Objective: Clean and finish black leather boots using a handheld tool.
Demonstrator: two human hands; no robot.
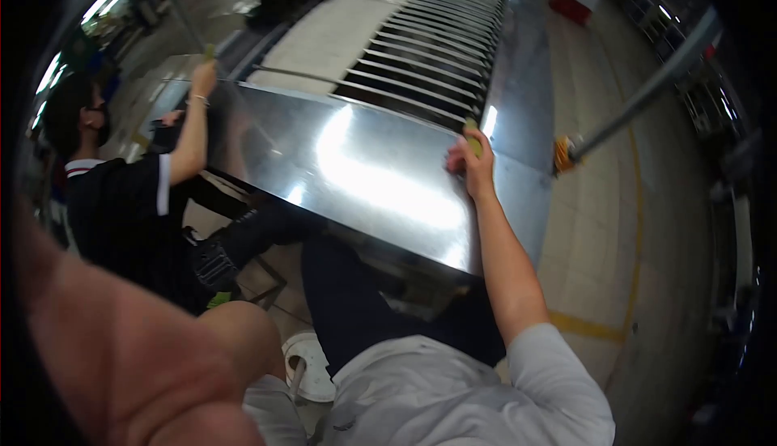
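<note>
Head view: right hand [477, 161], fingers curled closely round a small yellow-green piece [473, 138], at the far right corner of the shiny metal panel [267, 138]. Left hand [137, 357] blurred near the lens; finger opening and any hold cannot be told. Beyond the panel, slatted rods [441, 49]; at its left end, a co-worker's hand [204, 80]. Risks, judged: a slipping grip could scrape bare fingers on the metal edge; moving rods could pinch them.

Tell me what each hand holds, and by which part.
Cannot tell. The right hand shows a yellow-green thing, perhaps held, perhaps worn; the left hand is blurred, its fingertips unseen.
</note>
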